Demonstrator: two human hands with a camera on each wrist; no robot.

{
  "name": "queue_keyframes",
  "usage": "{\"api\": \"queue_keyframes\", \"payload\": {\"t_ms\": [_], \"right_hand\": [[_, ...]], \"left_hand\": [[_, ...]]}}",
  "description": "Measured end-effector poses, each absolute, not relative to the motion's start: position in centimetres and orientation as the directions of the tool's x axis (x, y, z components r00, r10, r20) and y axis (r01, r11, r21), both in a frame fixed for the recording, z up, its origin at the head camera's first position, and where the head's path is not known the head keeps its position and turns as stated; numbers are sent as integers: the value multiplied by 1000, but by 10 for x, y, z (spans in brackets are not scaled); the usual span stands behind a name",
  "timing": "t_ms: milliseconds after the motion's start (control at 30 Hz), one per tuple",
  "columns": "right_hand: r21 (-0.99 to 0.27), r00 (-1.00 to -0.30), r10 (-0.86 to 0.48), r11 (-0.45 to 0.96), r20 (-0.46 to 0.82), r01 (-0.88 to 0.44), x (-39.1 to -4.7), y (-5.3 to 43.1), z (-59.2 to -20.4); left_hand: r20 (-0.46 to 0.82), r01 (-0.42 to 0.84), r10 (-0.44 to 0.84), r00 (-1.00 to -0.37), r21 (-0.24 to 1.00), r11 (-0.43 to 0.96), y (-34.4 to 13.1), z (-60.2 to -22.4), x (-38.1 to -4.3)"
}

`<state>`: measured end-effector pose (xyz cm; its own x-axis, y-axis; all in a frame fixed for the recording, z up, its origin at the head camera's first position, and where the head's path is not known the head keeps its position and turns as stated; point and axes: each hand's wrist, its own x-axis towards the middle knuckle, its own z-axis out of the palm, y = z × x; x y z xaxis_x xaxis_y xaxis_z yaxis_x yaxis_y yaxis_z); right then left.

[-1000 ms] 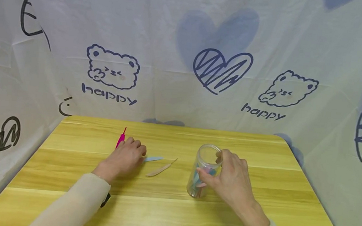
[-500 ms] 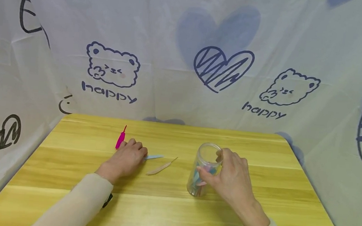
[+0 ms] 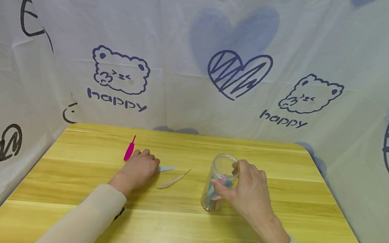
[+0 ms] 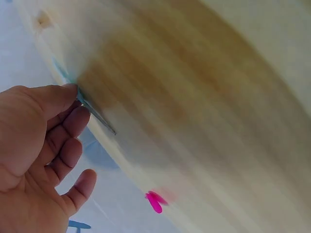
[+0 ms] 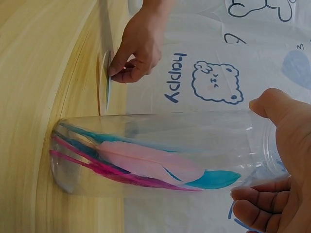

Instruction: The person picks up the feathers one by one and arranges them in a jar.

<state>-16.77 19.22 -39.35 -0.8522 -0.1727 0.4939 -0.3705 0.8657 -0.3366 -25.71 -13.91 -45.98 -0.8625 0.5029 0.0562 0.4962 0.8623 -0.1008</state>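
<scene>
My left hand pinches a light blue feather between thumb and forefinger, low over the table; its pale vane sticks out to the right of the fingers. A beige feather lies just to the right of that hand, and a magenta feather to its upper left. With thumb and fingers spread around the upper part, my right hand holds a tall clear jar upright on the table. Inside the lidless jar are several feathers, among them a pink one, a teal one and magenta ones.
The wooden table ends at a white cloth backdrop printed with bears and hearts. More of the same cloth hangs along the left and right sides.
My left hand has shifted slightly to the right, so the magenta feather shows whole while less of the blue feather is visible. My right hand and the jar stay in place.
</scene>
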Motion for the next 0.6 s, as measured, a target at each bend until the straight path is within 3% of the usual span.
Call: {"api": "queue_keyframes", "payload": {"t_ms": [233, 600], "right_hand": [[-331, -846, -174, 866, 503, -375, -168, 192, -394], [-329, -833, -179, 859, 523, -391, -168, 192, -394]], "left_hand": [[35, 499, 512, -858, -176, 849, -134, -460, -260], [17, 465, 473, -881, -156, 872, -133, -459, -262]]}}
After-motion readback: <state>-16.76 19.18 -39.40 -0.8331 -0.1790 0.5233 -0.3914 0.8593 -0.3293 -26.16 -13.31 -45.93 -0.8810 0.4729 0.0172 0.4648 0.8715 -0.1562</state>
